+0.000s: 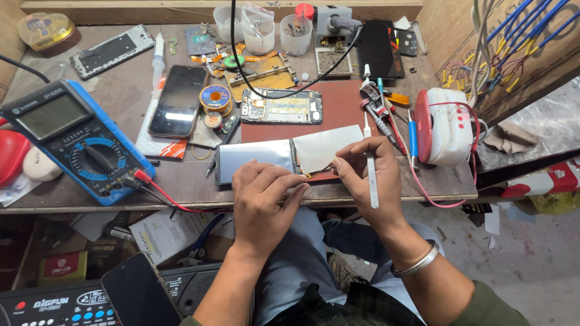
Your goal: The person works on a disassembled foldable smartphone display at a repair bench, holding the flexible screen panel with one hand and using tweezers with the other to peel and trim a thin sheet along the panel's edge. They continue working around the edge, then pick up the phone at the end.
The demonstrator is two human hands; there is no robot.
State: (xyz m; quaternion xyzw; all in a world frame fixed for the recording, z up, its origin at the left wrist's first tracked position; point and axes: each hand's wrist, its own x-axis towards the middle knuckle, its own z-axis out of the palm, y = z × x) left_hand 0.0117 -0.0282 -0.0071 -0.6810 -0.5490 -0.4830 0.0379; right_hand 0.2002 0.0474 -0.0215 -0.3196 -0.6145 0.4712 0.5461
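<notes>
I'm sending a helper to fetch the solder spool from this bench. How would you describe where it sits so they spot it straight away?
Start at the big blue multimeter on the bench's left side, then move right past the dark phone lying face up. The solder spool sits just off that phone's right edge, left of the opened phone on the red mat. It alone is a round reel with a yellow label and blue centre.

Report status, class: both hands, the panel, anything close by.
Left hand pressing the silver panel. Right hand holds white tool, pinching the flex strip. Opened phone just behind.
</notes>
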